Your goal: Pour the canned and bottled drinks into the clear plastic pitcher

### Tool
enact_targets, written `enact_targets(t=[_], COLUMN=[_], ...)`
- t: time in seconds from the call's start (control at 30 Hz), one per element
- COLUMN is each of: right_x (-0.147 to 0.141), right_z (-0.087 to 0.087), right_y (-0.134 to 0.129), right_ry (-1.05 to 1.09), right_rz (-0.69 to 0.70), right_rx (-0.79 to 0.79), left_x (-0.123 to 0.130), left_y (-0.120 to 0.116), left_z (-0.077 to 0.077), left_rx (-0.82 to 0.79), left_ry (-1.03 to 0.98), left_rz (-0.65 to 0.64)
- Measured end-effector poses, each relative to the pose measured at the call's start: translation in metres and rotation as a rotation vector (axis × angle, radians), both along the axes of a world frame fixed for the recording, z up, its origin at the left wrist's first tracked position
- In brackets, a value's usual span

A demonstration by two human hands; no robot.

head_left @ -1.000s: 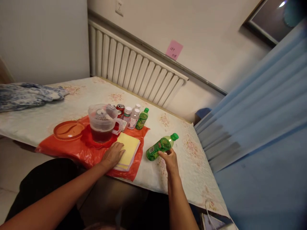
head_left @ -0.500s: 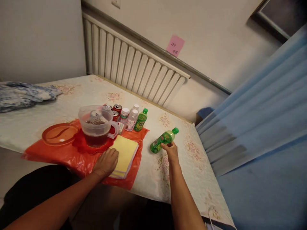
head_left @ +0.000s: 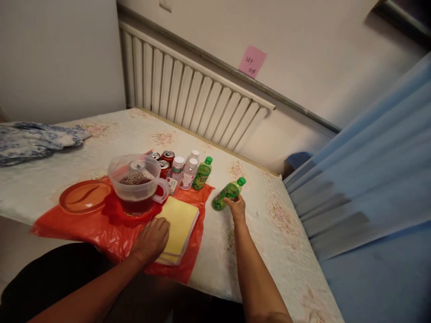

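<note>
worn on the person's head, the camera looks forward and down from above and behind the right hand (head_left: 236, 207) gripping the green-capped, green-labelled plastic bottle (head_left: 229, 193), near enough that both forearms enter from below. it sits tilted: the white ribbed radiator (head_left: 191, 85) beyond the grip slopes down toward the light-blue fabric curtain (head_left: 380, 161) at the grip's right.

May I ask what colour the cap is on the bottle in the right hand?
The cap is green; head view.
</note>
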State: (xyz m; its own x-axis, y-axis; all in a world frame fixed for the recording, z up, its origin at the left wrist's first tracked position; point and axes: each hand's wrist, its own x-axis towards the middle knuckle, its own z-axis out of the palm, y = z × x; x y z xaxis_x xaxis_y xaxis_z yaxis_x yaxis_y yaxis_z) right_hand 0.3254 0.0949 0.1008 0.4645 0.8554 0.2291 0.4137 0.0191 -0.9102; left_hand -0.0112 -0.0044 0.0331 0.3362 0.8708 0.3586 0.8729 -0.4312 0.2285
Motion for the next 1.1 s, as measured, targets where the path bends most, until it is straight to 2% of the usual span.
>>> enact_targets(t=[0.33,0.53,0.8,1.1], right_x=[-0.018,-0.024,-0.022,-0.032], right_z=[-0.012,-0.027,-0.057,-0.070], right_y=[0.031,0.032,0.026,0.033], right_ry=[-0.083,-0.071,-0.052,-0.120], right_rz=[-0.114,-0.108,-0.011,-0.094], right_rx=[-0.023,-0.025,-0.109,-0.115], left_x=[-0.002,-0.002,-0.003,-0.003], left_y=[-0.001,-0.001,0.000,-0.001], left_z=[-0.004,-0.004,-0.007,-0.005], left_rx=[0.062,0.082,0.091,0.078], left_ry=[-0.039,-0.061,-0.018,-0.064], left_rz=[-0.024,-0.020,-0.026,-0.030])
